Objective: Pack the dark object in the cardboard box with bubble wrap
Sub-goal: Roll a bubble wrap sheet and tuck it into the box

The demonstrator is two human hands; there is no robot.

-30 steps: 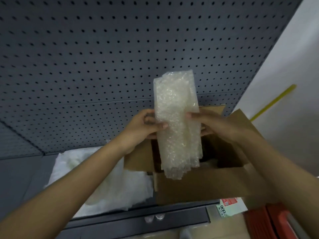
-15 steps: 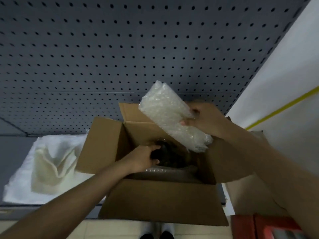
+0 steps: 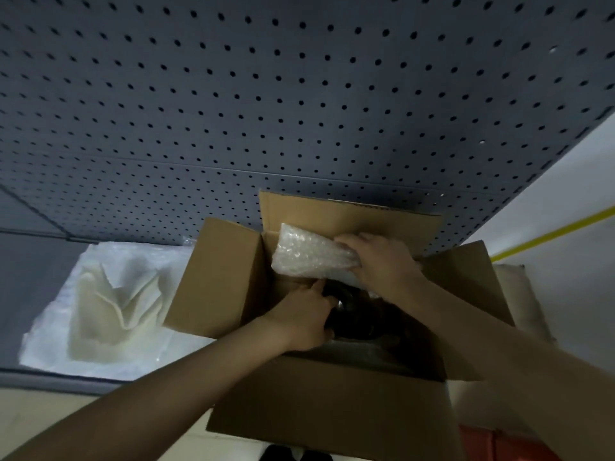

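Observation:
An open cardboard box (image 3: 319, 407) stands on the shelf with its flaps spread. Inside lies a dark glossy object (image 3: 357, 314), partly hidden in shadow. My left hand (image 3: 304, 319) reaches into the box and rests against the object's left side. My right hand (image 3: 379, 264) holds a folded wad of bubble wrap (image 3: 306, 257) at the back of the box, just above the object and against the rear flap. Another sheet of clear wrap lines the box's near inner side.
A grey pegboard wall (image 3: 266, 111) rises right behind the box. To the left, white packing sheets and a folded cream foam piece (image 3: 113, 297) lie on the shelf. A white wall with a yellow stripe (image 3: 552, 232) is at the right. Something red (image 3: 506, 444) sits low right.
My left hand let go of the bubble wrap and went down into the box onto the dark object. My right hand lowered the wad from upright in the air to the box's back edge.

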